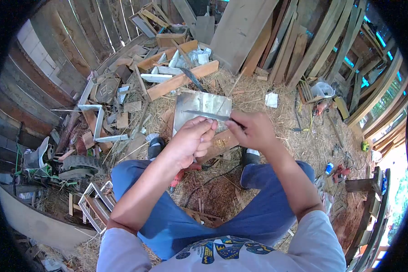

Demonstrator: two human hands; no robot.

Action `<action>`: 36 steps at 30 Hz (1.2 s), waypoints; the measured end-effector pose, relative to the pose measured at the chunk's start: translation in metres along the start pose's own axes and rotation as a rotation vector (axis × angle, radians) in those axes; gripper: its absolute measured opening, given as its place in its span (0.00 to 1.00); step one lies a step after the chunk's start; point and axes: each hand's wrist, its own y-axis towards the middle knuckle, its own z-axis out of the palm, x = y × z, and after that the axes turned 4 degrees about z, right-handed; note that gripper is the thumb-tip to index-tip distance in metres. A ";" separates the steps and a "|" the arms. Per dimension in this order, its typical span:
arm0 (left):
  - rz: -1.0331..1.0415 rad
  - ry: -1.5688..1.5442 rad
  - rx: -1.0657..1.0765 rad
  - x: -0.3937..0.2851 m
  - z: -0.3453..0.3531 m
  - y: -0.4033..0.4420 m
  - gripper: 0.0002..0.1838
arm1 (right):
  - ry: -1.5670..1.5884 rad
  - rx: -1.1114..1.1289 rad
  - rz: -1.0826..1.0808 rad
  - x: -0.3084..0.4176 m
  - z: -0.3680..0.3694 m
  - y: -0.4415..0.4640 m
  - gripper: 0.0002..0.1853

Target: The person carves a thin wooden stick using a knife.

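A knife with a long, narrow grey blade (206, 114) lies level in front of me, its tip to the left. My right hand (254, 129) is wrapped round its dark handle. My left hand (196, 140) is closed just below the blade, its fingertips at the blade's lower edge; whether it pinches the blade or something small is hidden. Behind the knife is a shiny, scuffed metal sheet (203, 102), roughly square. A wooden board (220, 146) lies below the sheet, between my feet.
Straw and wood scraps cover the ground. A red power tool (177, 179) lies near my left knee. Planks (238, 34) lean at the back. White frames (97, 122) and a wheel (80, 165) are at left. Another red tool (341, 173) and a blue can (329, 168) lie right.
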 end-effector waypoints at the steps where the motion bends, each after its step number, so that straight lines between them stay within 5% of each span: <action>1: 0.019 -0.013 0.034 0.000 -0.002 0.000 0.07 | -0.021 -0.015 0.055 -0.006 -0.001 0.004 0.10; 17: -0.006 0.019 0.066 0.000 -0.002 -0.008 0.06 | -0.025 0.011 0.005 -0.008 -0.004 -0.002 0.10; 20: -0.005 -0.031 0.119 0.001 -0.005 -0.004 0.06 | -0.159 -0.133 0.087 -0.030 -0.007 0.009 0.14; 23: -0.043 -0.061 0.115 -0.001 -0.004 -0.004 0.06 | -0.103 0.053 -0.039 -0.003 -0.012 -0.001 0.14; 26: -0.034 -0.064 0.138 0.002 -0.007 -0.003 0.07 | -0.162 -0.066 0.285 -0.038 -0.007 0.008 0.15; 29: 0.004 -0.076 0.098 0.002 -0.007 -0.001 0.07 | -0.060 -0.259 0.368 -0.066 -0.020 0.011 0.15; 36: 0.138 0.075 -0.029 0.009 -0.012 0.009 0.07 | 0.002 -0.101 0.217 -0.009 -0.005 -0.001 0.13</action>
